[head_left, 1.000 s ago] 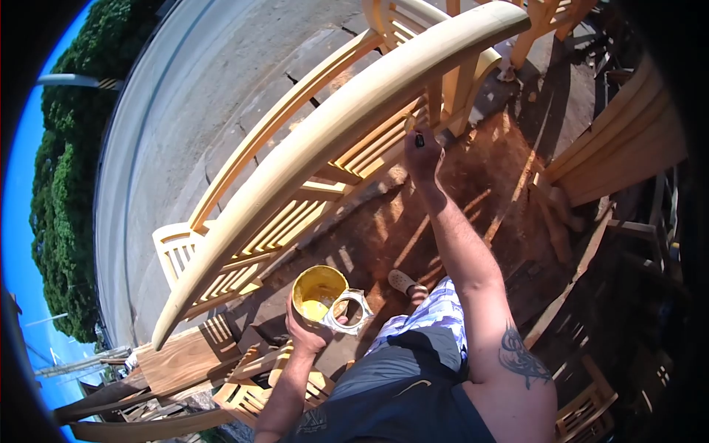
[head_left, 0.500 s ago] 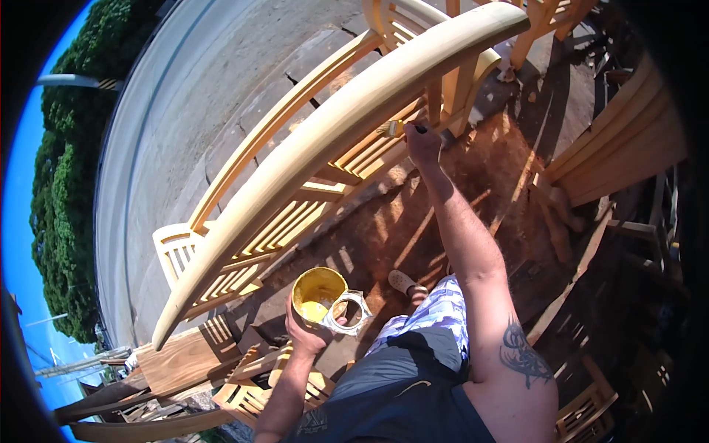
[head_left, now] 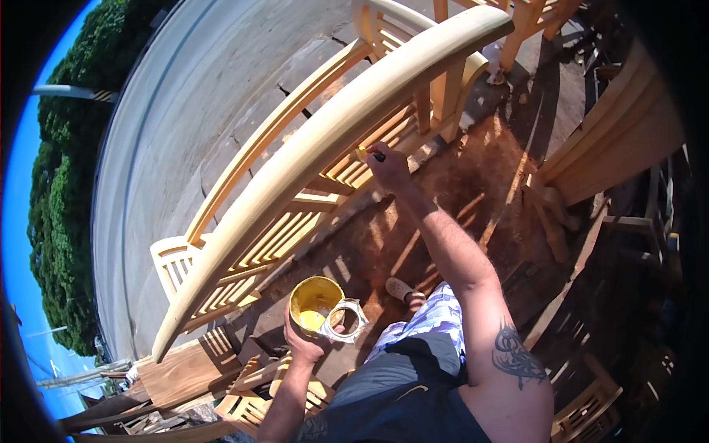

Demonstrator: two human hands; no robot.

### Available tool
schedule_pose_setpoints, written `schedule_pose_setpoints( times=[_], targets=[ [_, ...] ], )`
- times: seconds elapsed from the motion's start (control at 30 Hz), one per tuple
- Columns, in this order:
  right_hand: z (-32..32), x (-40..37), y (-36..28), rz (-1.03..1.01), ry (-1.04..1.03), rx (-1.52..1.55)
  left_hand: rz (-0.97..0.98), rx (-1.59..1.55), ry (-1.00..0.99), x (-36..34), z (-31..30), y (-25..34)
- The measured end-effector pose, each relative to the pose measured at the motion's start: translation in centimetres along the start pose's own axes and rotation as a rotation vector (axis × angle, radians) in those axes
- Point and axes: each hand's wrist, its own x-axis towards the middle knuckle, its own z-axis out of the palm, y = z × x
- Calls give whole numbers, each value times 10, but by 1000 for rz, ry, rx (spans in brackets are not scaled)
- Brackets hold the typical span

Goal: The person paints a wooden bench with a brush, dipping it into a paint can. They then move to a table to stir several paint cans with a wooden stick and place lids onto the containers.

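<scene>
Right hand (head_left: pixel 391 170) closed, pinching a small brush (head_left: pixel 369 154) by its dark handle; the bristle end is just under the curved top rail (head_left: pixel 317 140) of a long wooden seat and touches the back slats (head_left: pixel 347 168) there. The rail runs diagonally above the hand and hides the slat tops. Left hand (head_left: pixel 304 338), well below the rail's lower end, is wrapped around a paint can (head_left: pixel 316 299) with a yellow inside, and a metal ring piece (head_left: pixel 360 316) touches the can's side. A sandalled foot (head_left: pixel 402 286) rests on red dirt ground (head_left: pixel 473 177) below the rail. Beyond the rail is grey pavement (head_left: pixel 192 118). More unfinished wooden furniture (head_left: pixel 620 140) stands right of the rail, well apart, and a small slatted chair (head_left: pixel 244 395) sits below its lower end.
</scene>
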Motion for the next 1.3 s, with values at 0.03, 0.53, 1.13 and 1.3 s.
schedule_pose_setpoints(
  times=[0.03,0.53,1.13,1.3],
  targets=[
    [-12,15,5,45,103,-13,29,-13,12,1,0,0],
    [-39,-21,-6,-202,342,14,14,-57,6,1,5,2],
    [-74,33,-49,-81,365,-8,-19,-85,17,-1,6,-6],
    [-61,1,-31,-450,439,-181,18,-45,20,-4,9,-5]
  ],
)
